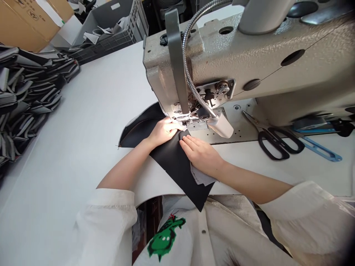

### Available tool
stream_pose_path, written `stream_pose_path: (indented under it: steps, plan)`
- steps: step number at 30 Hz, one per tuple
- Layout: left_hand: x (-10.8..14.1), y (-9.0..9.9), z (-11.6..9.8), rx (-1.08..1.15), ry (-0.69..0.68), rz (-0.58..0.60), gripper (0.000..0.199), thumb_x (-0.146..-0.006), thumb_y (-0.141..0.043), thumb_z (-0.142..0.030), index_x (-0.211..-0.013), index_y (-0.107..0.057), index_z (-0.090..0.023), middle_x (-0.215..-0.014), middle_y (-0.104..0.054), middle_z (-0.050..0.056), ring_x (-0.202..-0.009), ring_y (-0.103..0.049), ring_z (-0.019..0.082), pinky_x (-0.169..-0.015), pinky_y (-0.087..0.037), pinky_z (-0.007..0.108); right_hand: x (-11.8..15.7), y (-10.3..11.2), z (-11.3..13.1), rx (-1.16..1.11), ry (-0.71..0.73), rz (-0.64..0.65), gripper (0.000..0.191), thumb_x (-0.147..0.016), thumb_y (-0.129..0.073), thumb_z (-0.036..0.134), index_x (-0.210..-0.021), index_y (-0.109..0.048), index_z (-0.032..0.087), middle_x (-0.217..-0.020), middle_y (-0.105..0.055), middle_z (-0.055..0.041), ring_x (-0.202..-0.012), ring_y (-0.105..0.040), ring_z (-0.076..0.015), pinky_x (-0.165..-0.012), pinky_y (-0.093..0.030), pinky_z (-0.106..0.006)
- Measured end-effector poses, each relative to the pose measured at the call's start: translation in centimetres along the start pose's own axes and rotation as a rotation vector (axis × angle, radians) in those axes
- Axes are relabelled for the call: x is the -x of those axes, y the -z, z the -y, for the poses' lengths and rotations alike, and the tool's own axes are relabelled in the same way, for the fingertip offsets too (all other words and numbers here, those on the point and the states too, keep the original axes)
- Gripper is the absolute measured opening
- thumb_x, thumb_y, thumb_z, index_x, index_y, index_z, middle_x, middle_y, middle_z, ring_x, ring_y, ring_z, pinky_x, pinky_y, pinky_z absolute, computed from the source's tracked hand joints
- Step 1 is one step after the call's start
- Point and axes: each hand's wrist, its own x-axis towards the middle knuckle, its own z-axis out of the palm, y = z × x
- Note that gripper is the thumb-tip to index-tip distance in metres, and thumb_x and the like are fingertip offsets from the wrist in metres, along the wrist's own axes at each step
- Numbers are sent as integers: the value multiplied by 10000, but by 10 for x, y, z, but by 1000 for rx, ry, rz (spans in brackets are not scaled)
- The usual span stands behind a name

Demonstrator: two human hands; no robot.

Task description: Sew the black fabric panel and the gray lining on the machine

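Observation:
A black fabric piece [174,162] lies on the white table under the sewing machine's [249,62] needle area [184,117], one corner hanging over the table's front edge. My left hand [163,131] presses on the fabric just left of the presser foot, fingers curled at its edge. My right hand [201,151] lies flat on the fabric to the right, fingers pointing toward the needle. A grey mesh lining [201,179] shows under my right palm. Another part of the black fabric [138,127], with a stitched seam, spreads left behind the needle.
Black-handled scissors [274,138] and a blue-handled tool [318,146] lie on the machine bed at the right. A stack of grey and black cut pieces [27,96] fills the left edge. A grey crate [111,29] and cardboard boxes [24,18] stand at the back left.

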Motion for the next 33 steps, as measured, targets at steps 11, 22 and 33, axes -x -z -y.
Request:
stream_pose_path:
  steps: [11, 22, 33]
  plan:
    - [3, -6, -1, -34, -65, -74, 258, -858, -510, -76, -881, -724, -220, -877, -690, 12, -842, -618, 142, -799, -519, 253, -1, 1, 0, -1, 4, -22, 360, -909, -323, 25, -1039, -659, 5, -1090, -652, -196, -1021, -619, -246, -892, -524, -362]
    - [5, -9, -2, -7, 5, -91, 254, -828, -537, -81, -852, -748, -221, -858, -690, 17, -837, -625, 144, -793, -539, 253, 0, -1, 0, -13, 0, -39, 337, -901, -348, 24, -1039, -654, -9, -1081, -652, -198, -1026, -614, -258, -895, -514, -357]
    - [-12, -8, 24, 26, 29, -35, 260, -813, -538, -84, -834, -751, -232, -1037, -699, 20, -1055, -628, 193, -970, -511, 335, -13, -9, -6, 8, -73, 148, 385, -884, -364, 27, -1186, -599, -8, -1224, -595, -202, -1146, -565, -281, -968, -480, -373]
